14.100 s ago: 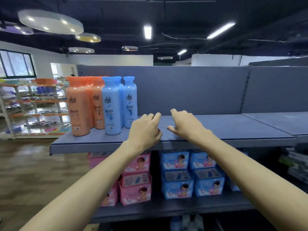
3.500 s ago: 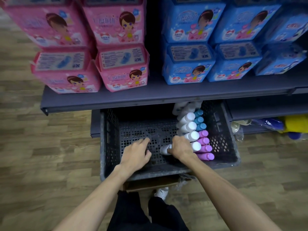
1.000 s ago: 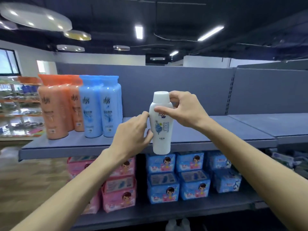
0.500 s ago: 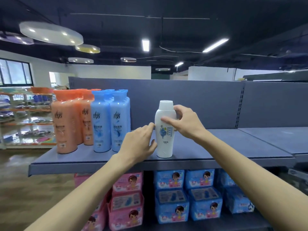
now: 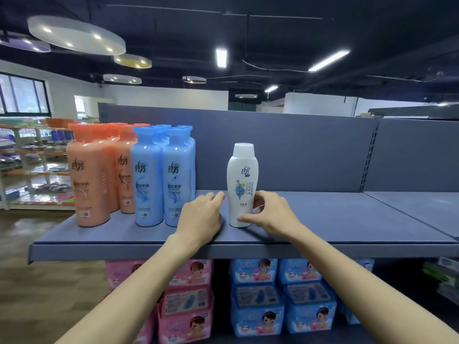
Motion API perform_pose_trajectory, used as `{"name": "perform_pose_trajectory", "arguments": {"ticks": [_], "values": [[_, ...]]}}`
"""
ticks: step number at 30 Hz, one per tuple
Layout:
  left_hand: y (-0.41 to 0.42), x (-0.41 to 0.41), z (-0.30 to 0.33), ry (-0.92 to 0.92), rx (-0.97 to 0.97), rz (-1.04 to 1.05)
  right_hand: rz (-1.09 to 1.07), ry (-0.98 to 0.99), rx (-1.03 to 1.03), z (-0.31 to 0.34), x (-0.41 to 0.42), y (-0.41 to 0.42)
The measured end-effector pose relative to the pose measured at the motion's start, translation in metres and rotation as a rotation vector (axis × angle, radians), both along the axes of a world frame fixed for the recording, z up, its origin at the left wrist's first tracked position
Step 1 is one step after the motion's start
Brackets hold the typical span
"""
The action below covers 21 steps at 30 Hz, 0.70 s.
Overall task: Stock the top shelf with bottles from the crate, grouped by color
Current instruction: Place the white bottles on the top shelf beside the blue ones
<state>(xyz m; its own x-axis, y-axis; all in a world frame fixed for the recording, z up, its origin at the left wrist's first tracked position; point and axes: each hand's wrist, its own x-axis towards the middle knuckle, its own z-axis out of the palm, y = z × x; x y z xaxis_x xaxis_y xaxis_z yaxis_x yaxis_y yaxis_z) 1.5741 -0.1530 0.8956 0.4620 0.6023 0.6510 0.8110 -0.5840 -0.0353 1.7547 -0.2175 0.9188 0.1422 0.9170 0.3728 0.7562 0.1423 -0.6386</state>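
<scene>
A white bottle [image 5: 242, 184] stands upright on the grey top shelf [image 5: 347, 219], a gap to the right of the blue bottles [image 5: 162, 177]. Orange bottles [image 5: 92, 177] fill the shelf's left end. My right hand [image 5: 270, 214] holds the white bottle low down, thumb on its front near the base and fingers behind it. My left hand [image 5: 201, 217] rests on the shelf just left of the bottle, fingers loosely curled and holding nothing. The crate is out of view.
The shelf's back panel [image 5: 310, 150] rises behind the bottles. Pink packs [image 5: 188, 299] and blue packs [image 5: 280, 294] fill the shelf below. A second grey shelf section [image 5: 422, 207] adjoins on the right. Other racks [image 5: 32, 170] stand far left.
The white bottle came down from the air onto the shelf. My right hand slid from its neck to its base. My left hand left the bottle and settled on the shelf.
</scene>
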Motion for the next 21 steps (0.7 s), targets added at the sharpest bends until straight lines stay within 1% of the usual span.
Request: {"name": "perform_pose_trajectory", "arguments": {"ticks": [6, 17, 21], "values": [[0.011, 0.01, 0.001, -0.076, -0.042, -0.009, -0.034, 0.015, 0.004, -0.007, -0.002, 0.041], [0.031, 0.025, 0.0, -0.063, -0.069, 0.007, -0.028, -0.026, -0.047, 0.002, -0.012, 0.129], [0.036, 0.026, -0.001, -0.138, -0.067, 0.009, -0.035, -0.043, -0.042, -0.003, -0.017, 0.157]]}}
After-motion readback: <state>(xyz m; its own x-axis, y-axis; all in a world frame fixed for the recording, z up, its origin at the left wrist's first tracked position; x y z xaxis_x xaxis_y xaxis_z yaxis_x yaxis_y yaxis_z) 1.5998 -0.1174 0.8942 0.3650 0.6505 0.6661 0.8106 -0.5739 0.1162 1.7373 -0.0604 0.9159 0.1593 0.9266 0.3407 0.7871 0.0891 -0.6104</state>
